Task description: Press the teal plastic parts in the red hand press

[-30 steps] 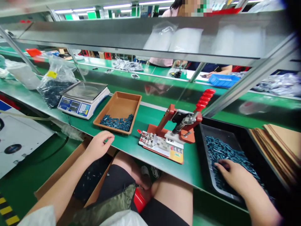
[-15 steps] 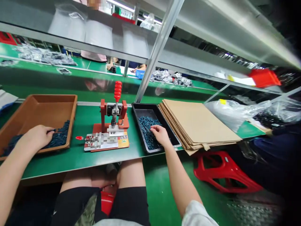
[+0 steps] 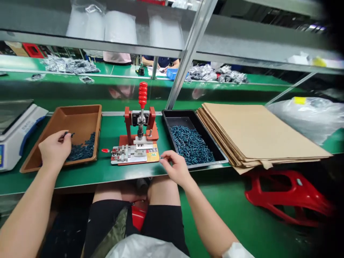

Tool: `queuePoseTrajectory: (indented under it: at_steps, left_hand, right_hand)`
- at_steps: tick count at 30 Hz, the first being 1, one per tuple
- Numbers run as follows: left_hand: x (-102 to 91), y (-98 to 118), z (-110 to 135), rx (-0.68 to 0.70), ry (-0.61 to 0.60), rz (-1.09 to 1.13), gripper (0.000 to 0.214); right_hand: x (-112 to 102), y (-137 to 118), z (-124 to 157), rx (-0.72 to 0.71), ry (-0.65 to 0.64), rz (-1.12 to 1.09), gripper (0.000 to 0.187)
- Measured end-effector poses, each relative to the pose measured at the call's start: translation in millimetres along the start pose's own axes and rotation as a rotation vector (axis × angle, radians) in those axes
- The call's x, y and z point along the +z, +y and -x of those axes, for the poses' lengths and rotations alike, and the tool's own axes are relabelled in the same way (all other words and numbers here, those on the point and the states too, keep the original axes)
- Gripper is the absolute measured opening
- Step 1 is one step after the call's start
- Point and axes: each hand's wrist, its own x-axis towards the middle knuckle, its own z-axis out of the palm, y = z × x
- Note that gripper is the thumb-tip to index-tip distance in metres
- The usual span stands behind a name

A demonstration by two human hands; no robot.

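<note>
Dark blue plastic parts: heaped in a brown tray, at 3 o'clock from the left hand.
Left hand: the nearer hand, fingers closed, pinching one part.
Right hand: curled, contents unclear, toggle press at 10 o'clock.

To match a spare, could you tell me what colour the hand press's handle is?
The handle is bright red, best seen in the head view.

red press handle, blue-green fasteners
</note>
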Motion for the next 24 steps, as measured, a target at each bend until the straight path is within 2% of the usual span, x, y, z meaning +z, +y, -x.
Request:
queuePoseTrajectory:
  at_steps: [2,4,5,7,9,11,13,15,18,21,24]
  left_hand:
    - [-11.3,19.0,11.7,-0.018,0.088,0.155,0.047]
    - [-22.3,47.2,32.7,-0.013,0.046,0.324,0.044]
    - [-26.6,63.0,46.8,-0.009,-0.040,0.408,0.041]
    - [-30.3,94.1,78.9,0.016,-0.298,0.511,0.035]
    - [-25.7,119.7,109.0,0.082,-0.562,0.486,0.030]
    - [-13.2,137.1,129.8,0.196,-0.703,0.402,0.025]
    - [4.5,147.2,138.7,0.337,-0.689,0.333,0.024]
    - [23.2,153.0,138.2,0.446,-0.591,0.265,0.024]
    - [46.4,159.4,130.6,0.506,-0.501,0.151,0.025]
    - [59.9,164.0,123.9,0.545,-0.566,0.074,0.026]
    - [65.1,166.9,117.8,0.566,-0.640,0.029,0.029]
  right_hand:
    - [22.4,10.1,-1.6,0.017,0.039,-0.046,0.014]
    - [37.7,27.3,-6.7,0.072,0.103,-0.126,0.018]
    - [42.7,36.3,-9.0,0.111,0.121,-0.187,0.020]
    - [48.6,50.8,-11.3,0.189,0.118,-0.321,0.025]
    - [51.3,58.4,-10.6,0.247,0.108,-0.423,0.030]
    - [52.1,59.7,-8.8,0.265,0.110,-0.460,0.030]
    - [51.6,57.6,-7.6,0.230,0.114,-0.415,0.026]
    - [50.3,55.1,-7.5,0.163,0.117,-0.307,0.020]
    - [48.3,53.3,-9.0,0.118,0.116,-0.210,0.018]
    - [47.2,52.8,-10.7,0.124,0.107,-0.207,0.018]
    - [47.0,52.7,-11.4,0.049,0.138,-0.181,0.017]
